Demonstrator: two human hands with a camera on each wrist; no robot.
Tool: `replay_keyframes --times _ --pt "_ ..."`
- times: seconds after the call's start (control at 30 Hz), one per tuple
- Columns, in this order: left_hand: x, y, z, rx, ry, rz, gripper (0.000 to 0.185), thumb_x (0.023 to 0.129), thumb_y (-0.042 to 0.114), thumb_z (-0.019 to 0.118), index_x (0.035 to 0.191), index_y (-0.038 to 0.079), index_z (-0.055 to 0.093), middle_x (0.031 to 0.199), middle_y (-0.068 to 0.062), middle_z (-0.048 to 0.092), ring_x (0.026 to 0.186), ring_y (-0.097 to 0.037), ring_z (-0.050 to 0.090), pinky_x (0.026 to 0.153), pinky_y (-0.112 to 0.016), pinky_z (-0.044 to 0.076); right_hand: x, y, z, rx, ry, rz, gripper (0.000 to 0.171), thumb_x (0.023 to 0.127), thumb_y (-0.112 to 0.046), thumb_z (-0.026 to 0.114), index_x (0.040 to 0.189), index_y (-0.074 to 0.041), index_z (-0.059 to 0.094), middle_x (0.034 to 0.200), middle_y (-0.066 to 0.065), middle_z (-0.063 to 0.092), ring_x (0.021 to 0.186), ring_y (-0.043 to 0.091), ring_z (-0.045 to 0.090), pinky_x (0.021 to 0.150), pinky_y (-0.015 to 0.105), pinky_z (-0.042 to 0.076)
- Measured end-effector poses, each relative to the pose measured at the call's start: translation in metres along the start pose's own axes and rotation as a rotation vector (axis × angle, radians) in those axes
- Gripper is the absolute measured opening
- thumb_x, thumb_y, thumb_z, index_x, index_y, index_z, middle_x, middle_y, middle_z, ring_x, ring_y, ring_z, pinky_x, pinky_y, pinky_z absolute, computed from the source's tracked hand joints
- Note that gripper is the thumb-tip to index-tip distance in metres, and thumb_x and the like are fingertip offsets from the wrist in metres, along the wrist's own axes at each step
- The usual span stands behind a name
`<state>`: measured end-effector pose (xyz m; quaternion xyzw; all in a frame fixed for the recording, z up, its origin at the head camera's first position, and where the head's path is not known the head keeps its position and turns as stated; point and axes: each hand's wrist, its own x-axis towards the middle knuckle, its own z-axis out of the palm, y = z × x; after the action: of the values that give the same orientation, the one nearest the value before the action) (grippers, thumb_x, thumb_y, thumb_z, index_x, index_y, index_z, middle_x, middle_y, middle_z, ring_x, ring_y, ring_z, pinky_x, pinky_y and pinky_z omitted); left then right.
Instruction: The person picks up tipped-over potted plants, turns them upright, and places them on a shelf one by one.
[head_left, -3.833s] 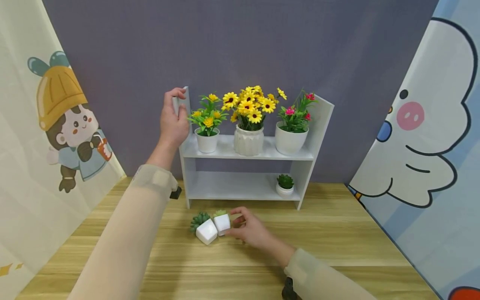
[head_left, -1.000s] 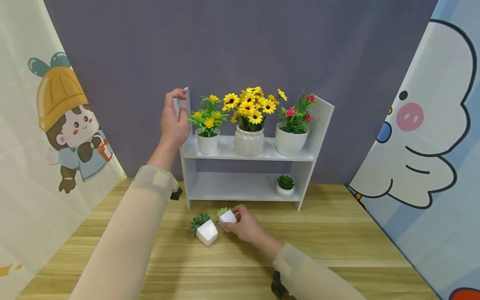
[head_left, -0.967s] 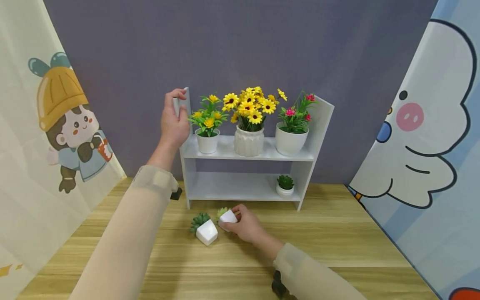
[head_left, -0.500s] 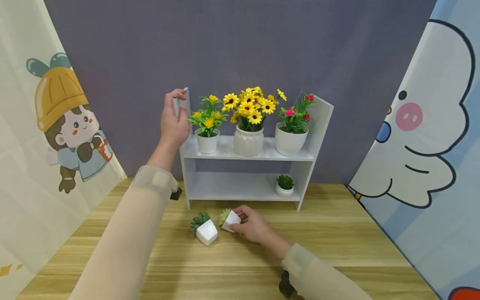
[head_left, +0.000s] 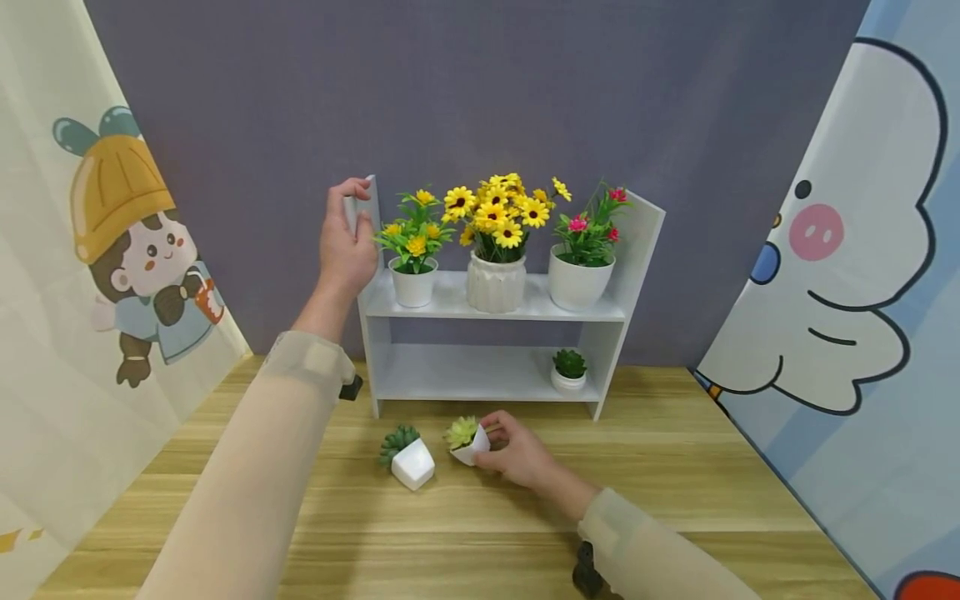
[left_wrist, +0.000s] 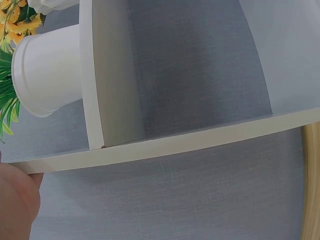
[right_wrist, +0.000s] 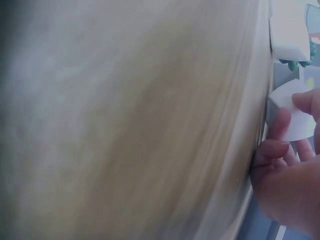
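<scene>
My left hand grips the upper edge of the left side panel of a white two-tier shelf. In the left wrist view, part of that hand shows at the panel's end. Down on the table, my right hand pinches the white angular pot of a light green succulent, which is tilted with its leaves toward the left. The right wrist view shows the fingers and thumb on the white pot. Just left of it lies a darker green succulent in a white pot, on its side.
On the shelf's top board stand a yellow-flowered plant, a vase of yellow daisies and a pink-flowered plant. A small round-potted succulent sits at the lower board's right end. A wooden table lies beneath.
My right hand took hold of the light green succulent, drew it right, away from the darker one, and turned it so its leaves face up more. The left hand stayed on the shelf panel.
</scene>
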<state>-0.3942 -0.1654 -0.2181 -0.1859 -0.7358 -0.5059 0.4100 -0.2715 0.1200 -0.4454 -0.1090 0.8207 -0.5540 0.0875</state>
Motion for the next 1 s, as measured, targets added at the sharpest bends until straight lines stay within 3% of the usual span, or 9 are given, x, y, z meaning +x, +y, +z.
replay_keyframes --times 0.23,0.47,0.73,0.9,1.0 --pt "-0.002 0.001 0.000 0.001 -0.006 -0.001 0.024 0.111 -0.001 0.039 0.133 0.005 0.046 0.164 -0.002 0.053 0.159 -0.013 0.042 0.098 -0.037 0.039 0.000 0.005 -0.007 0.047 -0.049 0.008 0.055 0.089 -0.003 0.079 0.138 -0.004 0.055 0.124 0.021 0.072 0.079 0.017 0.065 0.064 0.028 0.050" --pt "-0.001 0.001 -0.001 0.012 -0.014 0.004 0.023 0.112 0.000 0.039 0.133 0.006 0.046 0.164 -0.001 0.052 0.162 -0.013 0.039 0.111 -0.040 0.039 0.001 0.011 -0.016 0.119 -0.116 0.039 0.059 0.088 -0.003 0.079 0.141 -0.003 0.053 0.128 0.019 0.070 0.084 0.016 0.063 0.069 0.027 0.048" --pt "-0.001 0.002 -0.001 0.005 -0.015 0.000 0.023 0.112 -0.001 0.039 0.133 0.007 0.045 0.165 -0.002 0.051 0.162 -0.012 0.039 0.107 -0.040 0.040 0.005 0.021 -0.023 0.164 -0.156 0.060 0.062 0.089 -0.003 0.079 0.145 -0.003 0.052 0.134 0.019 0.067 0.084 0.015 0.060 0.065 0.023 0.044" --pt "0.000 0.002 -0.001 0.008 -0.018 -0.009 0.023 0.113 0.000 0.038 0.133 0.009 0.046 0.166 -0.004 0.050 0.162 -0.011 0.038 0.111 -0.040 0.039 0.006 0.023 -0.025 0.152 -0.156 0.053 0.064 0.088 -0.003 0.080 0.146 -0.002 0.054 0.133 0.018 0.066 0.086 0.016 0.059 0.066 0.023 0.045" --pt "0.000 0.001 -0.001 0.009 -0.020 -0.016 0.023 0.113 0.002 0.038 0.133 0.009 0.046 0.166 -0.001 0.051 0.161 -0.011 0.039 0.106 -0.039 0.040 0.006 0.024 -0.025 0.141 -0.156 0.057 0.065 0.087 -0.002 0.080 0.147 -0.002 0.055 0.132 0.018 0.066 0.088 0.017 0.059 0.067 0.024 0.045"
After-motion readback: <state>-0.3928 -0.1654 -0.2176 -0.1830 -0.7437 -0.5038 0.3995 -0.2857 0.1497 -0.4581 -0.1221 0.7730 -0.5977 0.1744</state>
